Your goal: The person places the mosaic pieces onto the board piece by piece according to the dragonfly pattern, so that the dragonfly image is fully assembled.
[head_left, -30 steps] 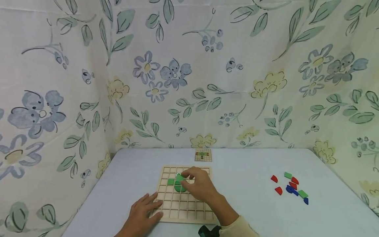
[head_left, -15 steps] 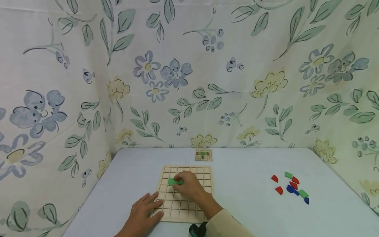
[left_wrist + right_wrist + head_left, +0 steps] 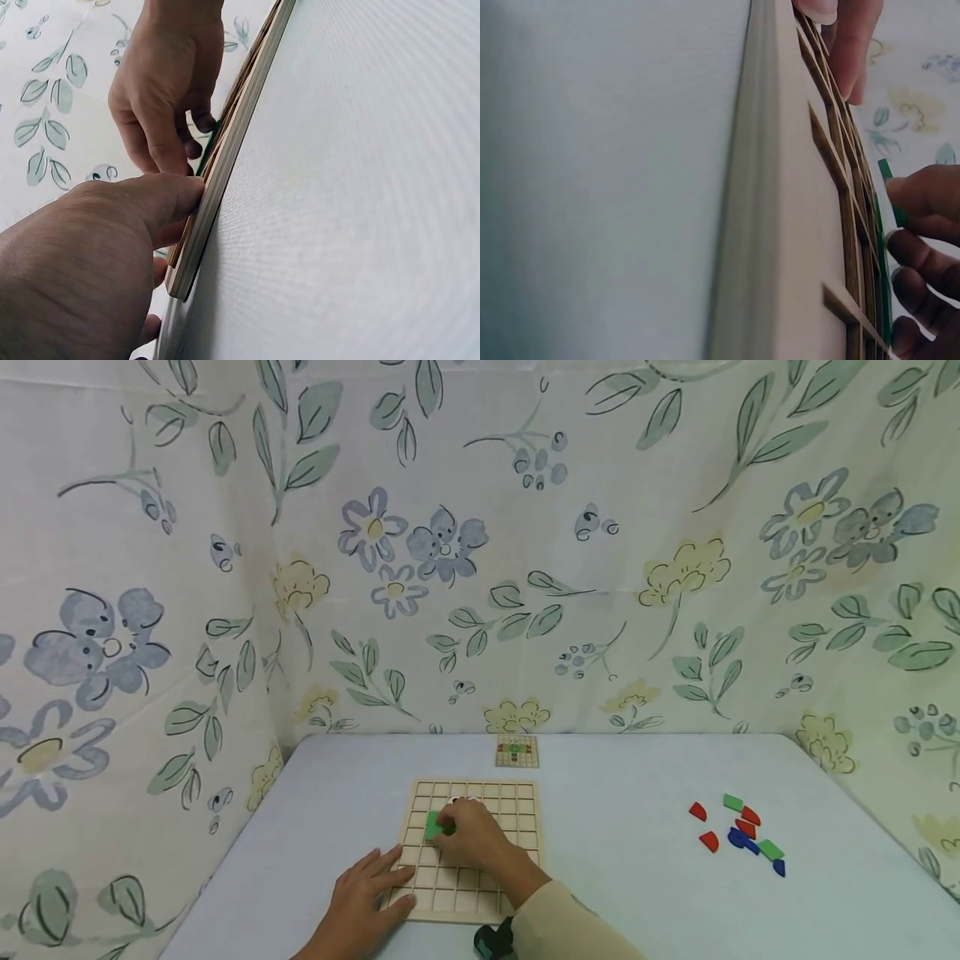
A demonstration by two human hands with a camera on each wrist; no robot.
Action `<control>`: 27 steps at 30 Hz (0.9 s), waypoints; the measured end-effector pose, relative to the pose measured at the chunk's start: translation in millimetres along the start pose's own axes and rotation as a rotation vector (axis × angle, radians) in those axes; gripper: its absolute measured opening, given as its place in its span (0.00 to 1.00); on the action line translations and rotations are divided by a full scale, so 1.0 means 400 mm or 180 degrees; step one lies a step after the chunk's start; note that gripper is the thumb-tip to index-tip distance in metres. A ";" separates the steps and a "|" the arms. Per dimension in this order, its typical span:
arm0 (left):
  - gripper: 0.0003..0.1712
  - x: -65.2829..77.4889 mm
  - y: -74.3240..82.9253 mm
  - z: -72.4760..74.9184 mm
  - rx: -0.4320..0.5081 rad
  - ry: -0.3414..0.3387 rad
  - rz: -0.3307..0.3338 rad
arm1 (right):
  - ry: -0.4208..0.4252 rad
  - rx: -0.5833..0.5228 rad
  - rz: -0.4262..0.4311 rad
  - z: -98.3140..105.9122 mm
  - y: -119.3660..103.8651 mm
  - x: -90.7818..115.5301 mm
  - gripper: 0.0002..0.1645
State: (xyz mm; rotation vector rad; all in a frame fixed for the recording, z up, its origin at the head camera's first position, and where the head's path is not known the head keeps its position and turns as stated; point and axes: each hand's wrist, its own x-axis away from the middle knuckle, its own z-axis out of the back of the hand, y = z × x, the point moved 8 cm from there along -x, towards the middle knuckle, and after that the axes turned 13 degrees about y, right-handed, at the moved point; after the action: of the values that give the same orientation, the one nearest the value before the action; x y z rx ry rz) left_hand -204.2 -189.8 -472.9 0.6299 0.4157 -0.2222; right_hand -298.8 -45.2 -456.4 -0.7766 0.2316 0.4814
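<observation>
A wooden grid board point(image 3: 450, 902) lies on the white table. My right hand point(image 3: 476, 843) is over its upper part, pinching a thin green piece point(image 3: 893, 199) between thumb and finger; in the right wrist view this piece stands tilted above the grid. Other green point(image 3: 886, 300) lies on the board under the curled fingers. In the head view, green point(image 3: 432, 827) shows left of the fingertips, and a small white-and-black bit point(image 3: 453, 799) shows behind the hand, which hides the rest. My left hand point(image 3: 365, 893) rests with spread fingers on the board's left edge, thumb near the lower corner.
A small card with a gridded picture point(image 3: 517, 752) lies behind the board. To the right are scattered loose pieces: red point(image 3: 709, 841), green point(image 3: 770, 849) and blue point(image 3: 738, 837). A floral cloth point(image 3: 480, 610) hangs around the table.
My right hand has moved left and slightly down over the green pieces, covering most of them. Its fingers have closed in on a piece. The left hand has stayed in place.
</observation>
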 end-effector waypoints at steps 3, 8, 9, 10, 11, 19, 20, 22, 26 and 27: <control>0.23 -0.001 0.003 0.000 -0.0015 -0.0005 -0.0013 | -0.0014 0.0118 -0.0012 -0.002 -0.001 0.001 0.08; 0.24 -0.002 0.005 -0.001 -0.0021 -0.0038 0.0013 | -0.0017 0.0332 -0.0002 -0.006 -0.002 0.004 0.07; 0.24 -0.002 0.004 -0.002 -0.0015 -0.0045 0.0025 | -0.0013 0.0375 0.0013 -0.008 -0.002 0.005 0.08; 0.24 -0.002 0.003 -0.002 -0.0020 -0.0045 0.0037 | -0.0012 0.0413 0.0023 -0.009 -0.003 0.005 0.08; 0.24 -0.002 0.002 -0.003 -0.0035 -0.0044 0.0035 | -0.0007 0.0435 0.0037 -0.009 -0.004 0.005 0.08; 0.24 -0.002 0.008 -0.001 -0.0010 -0.0055 0.0024 | 0.0017 0.0464 0.0077 -0.004 -0.009 0.007 0.08; 0.24 -0.002 0.008 -0.001 -0.0006 -0.0056 0.0031 | 0.0017 0.0453 0.0080 -0.003 -0.010 0.007 0.08; 0.24 -0.001 0.010 0.001 -0.0001 -0.0049 0.0022 | 0.0020 0.0420 0.0072 -0.003 -0.010 0.007 0.08; 0.23 -0.001 0.011 0.003 -0.0014 -0.0003 -0.0004 | 0.0018 0.0382 0.0006 -0.006 -0.004 0.007 0.07; 0.23 -0.001 0.010 0.002 -0.0006 -0.0002 -0.0005 | 0.0017 0.0376 -0.0017 -0.007 -0.002 0.007 0.07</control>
State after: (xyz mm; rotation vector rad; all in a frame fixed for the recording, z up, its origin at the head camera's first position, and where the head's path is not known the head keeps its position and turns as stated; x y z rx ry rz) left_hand -202.9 -187.1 -469.9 0.6278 0.4156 -0.2234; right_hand -296.3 -46.6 -458.8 -0.6630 0.2607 0.4567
